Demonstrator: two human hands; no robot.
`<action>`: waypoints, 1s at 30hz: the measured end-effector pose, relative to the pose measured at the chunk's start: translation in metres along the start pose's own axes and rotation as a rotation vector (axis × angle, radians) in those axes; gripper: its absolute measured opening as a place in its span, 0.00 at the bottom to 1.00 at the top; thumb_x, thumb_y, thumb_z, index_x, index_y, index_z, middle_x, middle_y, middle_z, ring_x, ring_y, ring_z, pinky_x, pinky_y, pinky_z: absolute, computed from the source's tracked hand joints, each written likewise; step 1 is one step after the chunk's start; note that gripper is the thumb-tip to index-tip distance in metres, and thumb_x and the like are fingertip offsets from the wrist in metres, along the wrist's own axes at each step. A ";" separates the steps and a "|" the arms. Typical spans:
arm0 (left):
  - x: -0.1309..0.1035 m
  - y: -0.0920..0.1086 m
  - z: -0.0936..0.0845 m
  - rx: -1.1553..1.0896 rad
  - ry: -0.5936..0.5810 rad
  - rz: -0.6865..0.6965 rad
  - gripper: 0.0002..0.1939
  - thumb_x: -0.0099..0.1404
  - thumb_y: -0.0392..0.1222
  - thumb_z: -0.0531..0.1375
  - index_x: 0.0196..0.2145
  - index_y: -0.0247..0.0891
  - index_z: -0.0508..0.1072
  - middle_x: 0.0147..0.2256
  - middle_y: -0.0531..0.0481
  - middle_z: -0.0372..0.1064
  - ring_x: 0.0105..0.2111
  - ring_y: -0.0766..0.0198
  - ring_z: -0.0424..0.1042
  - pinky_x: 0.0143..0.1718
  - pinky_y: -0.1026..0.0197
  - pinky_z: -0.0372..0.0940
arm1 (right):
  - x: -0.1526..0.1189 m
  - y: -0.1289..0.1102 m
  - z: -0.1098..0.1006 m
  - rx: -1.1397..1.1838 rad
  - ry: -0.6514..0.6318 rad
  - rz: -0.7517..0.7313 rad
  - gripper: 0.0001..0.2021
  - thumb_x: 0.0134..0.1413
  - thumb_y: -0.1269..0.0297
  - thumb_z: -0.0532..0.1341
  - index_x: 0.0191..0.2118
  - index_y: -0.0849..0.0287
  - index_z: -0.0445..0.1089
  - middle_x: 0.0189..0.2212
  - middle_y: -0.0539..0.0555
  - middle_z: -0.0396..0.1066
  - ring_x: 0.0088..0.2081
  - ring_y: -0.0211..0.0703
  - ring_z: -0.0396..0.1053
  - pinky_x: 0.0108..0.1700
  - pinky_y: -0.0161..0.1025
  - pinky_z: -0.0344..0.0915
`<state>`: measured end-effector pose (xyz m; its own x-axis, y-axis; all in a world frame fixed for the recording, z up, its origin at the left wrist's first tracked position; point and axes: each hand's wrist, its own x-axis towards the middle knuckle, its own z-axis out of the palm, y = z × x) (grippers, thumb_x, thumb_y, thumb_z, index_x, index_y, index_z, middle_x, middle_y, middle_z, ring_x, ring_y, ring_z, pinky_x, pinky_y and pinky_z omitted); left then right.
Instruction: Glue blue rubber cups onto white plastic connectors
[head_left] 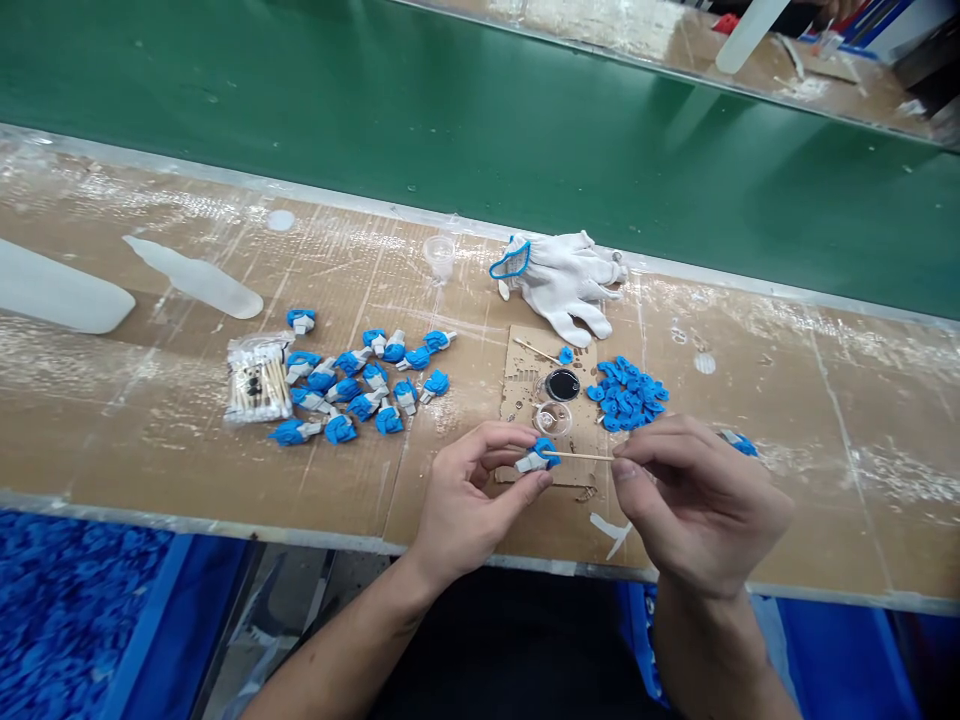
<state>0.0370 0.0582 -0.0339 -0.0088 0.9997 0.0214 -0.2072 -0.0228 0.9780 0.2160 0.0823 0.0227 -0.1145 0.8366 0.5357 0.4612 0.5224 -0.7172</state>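
My left hand (484, 490) pinches a small blue-and-grey plastic part (534, 460) between thumb and fingers. My right hand (697, 500) grips a thin wooden swab stick (585, 457), whose far end meets the blue side of that part; its tip is too small to make out. Just beyond the hands lies a piece of cardboard (517, 400) with a small cup of dark liquid (562, 385) and a clear cup (553, 418) on it. Right of it is a pile of small blue pieces (628, 393). Several similar blue-and-grey parts (364, 385) are spread out to the left.
A bag of cotton swabs (259, 380) lies at left, and white gloves (566, 285) lie behind the cardboard. A small clear cup (439, 255) stands farther back. Beyond the cardboard-covered table (442, 480) runs a green belt (375, 120). A blue bin (150, 620) of blue pieces is below left.
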 end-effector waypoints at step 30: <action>-0.004 0.004 -0.038 0.027 0.171 -0.054 0.11 0.59 0.33 0.72 0.39 0.39 0.77 0.41 0.49 0.83 0.40 0.63 0.84 0.44 0.67 0.77 | -0.016 0.075 -0.068 -0.520 -0.181 0.100 0.05 0.62 0.64 0.66 0.42 0.56 0.80 0.34 0.52 0.76 0.31 0.40 0.73 0.30 0.38 0.66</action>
<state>-0.0013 0.0540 -0.0375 -0.1648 0.9842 -0.0648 -0.1854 0.0337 0.9821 0.3120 0.0972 -0.0092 -0.1763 0.9169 0.3581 0.8457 0.3273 -0.4215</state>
